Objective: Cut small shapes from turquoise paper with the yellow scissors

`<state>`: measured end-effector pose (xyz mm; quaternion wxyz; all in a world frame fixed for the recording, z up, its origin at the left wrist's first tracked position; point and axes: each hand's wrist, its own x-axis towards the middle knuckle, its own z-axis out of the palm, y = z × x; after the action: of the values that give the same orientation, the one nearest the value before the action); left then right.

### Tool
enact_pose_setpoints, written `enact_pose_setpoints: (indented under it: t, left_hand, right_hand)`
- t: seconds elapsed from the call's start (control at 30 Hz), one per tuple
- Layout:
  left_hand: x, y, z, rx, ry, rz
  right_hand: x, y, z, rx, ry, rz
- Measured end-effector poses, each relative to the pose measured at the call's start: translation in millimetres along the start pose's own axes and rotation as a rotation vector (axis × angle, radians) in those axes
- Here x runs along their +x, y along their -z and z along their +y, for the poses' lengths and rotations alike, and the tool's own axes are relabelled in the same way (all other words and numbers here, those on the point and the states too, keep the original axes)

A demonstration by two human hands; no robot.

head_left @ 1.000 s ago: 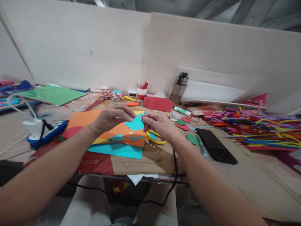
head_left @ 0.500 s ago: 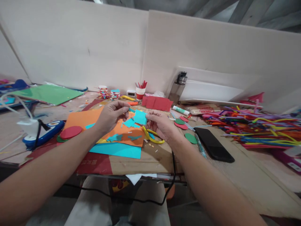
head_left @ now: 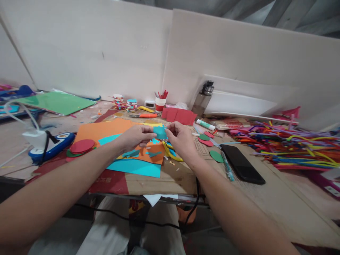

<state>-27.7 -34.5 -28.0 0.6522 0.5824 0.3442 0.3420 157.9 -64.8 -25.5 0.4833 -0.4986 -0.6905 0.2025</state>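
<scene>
Between my two hands is a small blue piece of paper (head_left: 160, 133), raised above the table. My left hand (head_left: 138, 136) pinches its left edge, and my right hand (head_left: 181, 137) grips its right edge with thumb and fingers. Under and around them lie orange sheets (head_left: 92, 130), a larger blue sheet (head_left: 138, 168) and blue paper scraps (head_left: 131, 153). Yellow-handled scissors (head_left: 174, 156) rest just below my right hand; their blades are hidden.
Red and green paper circles (head_left: 83, 146) lie at left beside a blue power strip (head_left: 51, 148). At right are a black phone (head_left: 242, 164), a pen (head_left: 227, 164) and colourful pipe cleaners (head_left: 289, 141). A glue stick (head_left: 205, 124), folded red paper (head_left: 179, 116) and a bottle (head_left: 203, 99) stand farther back.
My left hand has moved down and right and now holds the blue piece's left edge. Before, it was apart from that piece, near a thin blue strip. My right hand keeps its grip.
</scene>
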Motion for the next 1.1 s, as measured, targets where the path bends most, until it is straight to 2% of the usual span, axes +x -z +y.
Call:
enact_pose_setpoints:
  t: [0.17,0.27,0.37,0.43,0.5,0.63,0.77,0.93,1.1]
  left_hand:
    - [3,6.8,0,0.038,0.045,0.078]
    - [5,15.3,1,0.01,0.043,0.155]
    - [8,23.9,1,-0.01,0.013,0.214]
    - [9,28.5,1,-0.01,-0.015,0.233]
    - [11,31.8,0,-0.001,-0.04,0.245]
    - [11,36.1,1,0.023,-0.047,0.255]
    - [9,39.4,4,0.022,-0.026,0.274]
    - [7,44.0,9,0.035,-0.006,0.273]
    - [5,51.0,12,0.016,0.008,0.267]
  right_hand:
    - [5,11,0,-0.071,0.027,-0.1]
    - [7,26,2,-0.379,0.015,-0.156]
    - [3,31,7,-0.711,-0.02,-0.342]
    - [-1,28,13,-0.803,0.033,-0.471]
    - [-5,23,17,-0.829,0.089,-0.498]
    - [-8,18,19,-0.765,0.065,-0.431]
    - [-4,21,11,-0.71,-0.024,-0.265]
    - [4,25,7,-0.519,0.214,-0.221]
    - [4,23,11,-0.63,0.237,-0.213]
